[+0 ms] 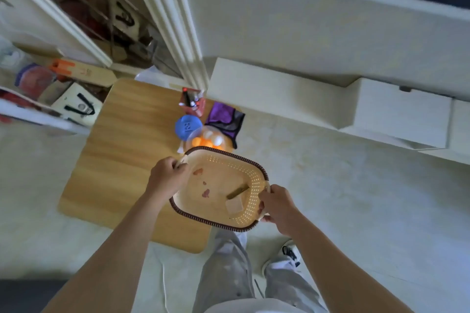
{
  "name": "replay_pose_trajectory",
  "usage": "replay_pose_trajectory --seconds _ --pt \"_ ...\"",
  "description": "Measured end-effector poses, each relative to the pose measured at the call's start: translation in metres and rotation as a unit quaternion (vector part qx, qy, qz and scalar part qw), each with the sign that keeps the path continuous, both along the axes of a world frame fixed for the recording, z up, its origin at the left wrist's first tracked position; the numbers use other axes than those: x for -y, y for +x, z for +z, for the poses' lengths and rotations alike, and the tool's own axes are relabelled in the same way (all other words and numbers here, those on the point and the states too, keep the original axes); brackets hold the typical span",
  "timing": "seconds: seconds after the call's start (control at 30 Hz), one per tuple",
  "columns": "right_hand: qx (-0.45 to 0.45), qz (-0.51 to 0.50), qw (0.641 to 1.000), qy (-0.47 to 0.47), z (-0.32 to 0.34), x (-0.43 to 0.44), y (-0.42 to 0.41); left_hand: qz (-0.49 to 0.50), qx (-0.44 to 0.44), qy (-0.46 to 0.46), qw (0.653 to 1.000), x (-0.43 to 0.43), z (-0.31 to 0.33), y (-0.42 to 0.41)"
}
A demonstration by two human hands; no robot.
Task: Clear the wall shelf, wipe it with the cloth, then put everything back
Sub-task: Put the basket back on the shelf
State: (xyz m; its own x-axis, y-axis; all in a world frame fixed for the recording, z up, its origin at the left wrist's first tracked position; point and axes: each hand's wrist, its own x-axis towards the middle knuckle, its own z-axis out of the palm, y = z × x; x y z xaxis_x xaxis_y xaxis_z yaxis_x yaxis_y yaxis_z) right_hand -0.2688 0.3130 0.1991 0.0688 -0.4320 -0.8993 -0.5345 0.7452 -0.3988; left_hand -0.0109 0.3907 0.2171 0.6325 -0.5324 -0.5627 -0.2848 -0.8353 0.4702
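Holding the cream basket (218, 180) by its two ends, the left hand (166, 175) pinches the far rim and the right hand (278, 204) grips the near handle, both curled round it. The basket hangs over the wooden table's (127, 147) near corner, with a few small scraps inside. On the table lie the purple cloth (226, 119), a blue lid (188, 126), a clear tub of balls (207, 140) and a red holder (193, 101). What shows of the white wall shelf (279, 94) looks bare. Clearing seems nearly done; whether wiping has happened cannot be told, and putting back remains.
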Motion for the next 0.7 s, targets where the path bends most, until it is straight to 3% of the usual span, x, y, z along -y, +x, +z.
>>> replay_pose_trajectory --seconds 0.3,0.7 --pt "0.009 -0.069 0.992 -0.103 0.064 0.038 -0.189 -0.114 -0.020 -0.051 0.992 0.068 0.047 -0.168" --pt "-0.014 -0.237 0.951 -0.199 0.125 0.060 -0.444 -0.280 -0.074 -0.131 0.948 0.174 0.115 -0.421"
